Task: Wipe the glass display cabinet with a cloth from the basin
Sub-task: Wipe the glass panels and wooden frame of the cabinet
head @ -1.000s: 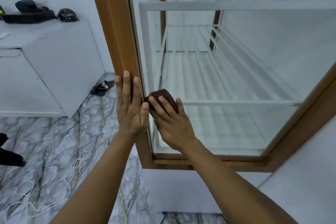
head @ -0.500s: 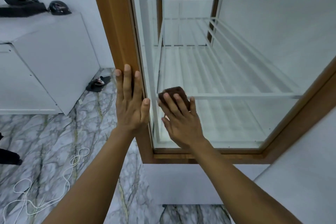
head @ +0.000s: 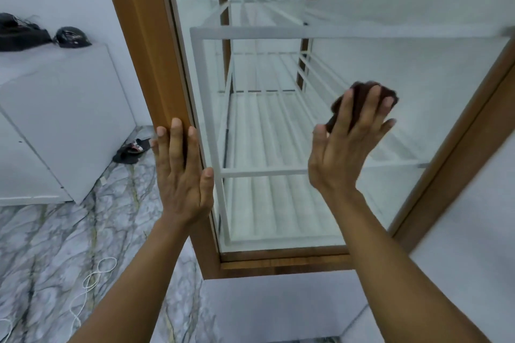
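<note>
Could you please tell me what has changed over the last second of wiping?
The right hand has swept the dark cloth rightward and up across the glass pane, away from the wooden frame, still pressing it to the glass. The left hand stays flat on the frame; nothing was let go.

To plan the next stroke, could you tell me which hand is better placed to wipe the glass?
The right hand: it presses the dark cloth against the glass pane. The left hand rests on the wooden frame, holding no cloth.
</note>
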Motion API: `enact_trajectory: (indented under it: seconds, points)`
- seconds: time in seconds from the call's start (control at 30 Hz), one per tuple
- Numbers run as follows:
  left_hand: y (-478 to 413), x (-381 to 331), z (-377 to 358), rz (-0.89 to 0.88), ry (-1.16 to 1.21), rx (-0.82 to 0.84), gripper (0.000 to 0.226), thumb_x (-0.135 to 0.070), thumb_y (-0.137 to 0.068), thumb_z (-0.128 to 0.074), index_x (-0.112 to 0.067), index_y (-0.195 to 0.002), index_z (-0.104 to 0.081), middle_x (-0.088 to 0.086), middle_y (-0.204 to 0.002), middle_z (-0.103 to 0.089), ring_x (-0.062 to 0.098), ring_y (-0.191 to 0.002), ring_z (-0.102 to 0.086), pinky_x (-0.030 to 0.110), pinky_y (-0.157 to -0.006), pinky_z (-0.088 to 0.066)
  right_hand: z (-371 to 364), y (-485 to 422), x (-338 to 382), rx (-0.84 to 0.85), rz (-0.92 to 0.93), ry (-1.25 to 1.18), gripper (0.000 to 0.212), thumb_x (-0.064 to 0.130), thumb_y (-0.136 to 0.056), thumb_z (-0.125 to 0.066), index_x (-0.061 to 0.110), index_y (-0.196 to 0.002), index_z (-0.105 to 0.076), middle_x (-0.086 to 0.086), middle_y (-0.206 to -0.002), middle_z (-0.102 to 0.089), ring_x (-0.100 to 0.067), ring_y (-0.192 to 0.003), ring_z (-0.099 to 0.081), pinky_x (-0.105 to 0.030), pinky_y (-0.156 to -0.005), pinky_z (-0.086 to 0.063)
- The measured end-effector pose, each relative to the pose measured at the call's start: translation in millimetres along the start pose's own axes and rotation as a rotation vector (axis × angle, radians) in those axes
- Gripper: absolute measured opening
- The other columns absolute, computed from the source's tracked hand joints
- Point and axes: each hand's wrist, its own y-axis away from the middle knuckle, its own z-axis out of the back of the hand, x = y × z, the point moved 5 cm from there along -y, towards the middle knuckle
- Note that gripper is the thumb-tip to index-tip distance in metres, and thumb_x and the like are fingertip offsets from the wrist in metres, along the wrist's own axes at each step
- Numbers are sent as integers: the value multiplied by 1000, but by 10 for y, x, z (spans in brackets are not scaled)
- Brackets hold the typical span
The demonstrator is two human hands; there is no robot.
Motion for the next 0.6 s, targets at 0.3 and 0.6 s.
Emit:
enact_trajectory:
  seconds: [0.3, 0.6]
  points:
    - [-1128, -467, 207, 13, -171, 34, 63, -44, -105, -13, -16, -160, -22, 19, -168, -11, 31, -157, -1, 49, -127, 2, 50, -652, 790, 50, 640, 123, 55, 27, -104, -47, 20, -157, -35, -2, -166, -17, -24, -155, -13, -50, -126, 3]
    - [-1739, -754, 232, -101, -269, 64, 63, -47, -104, -12, -20, -160, -22, 8, -170, -12, 32, -158, -7, 61, -123, 6, 789, -2050, -301, -289, 35, 87, 56, 21, -104, -41, 6, -157, -30, -22, -164, -21, -39, -153, -14, -56, -126, -9]
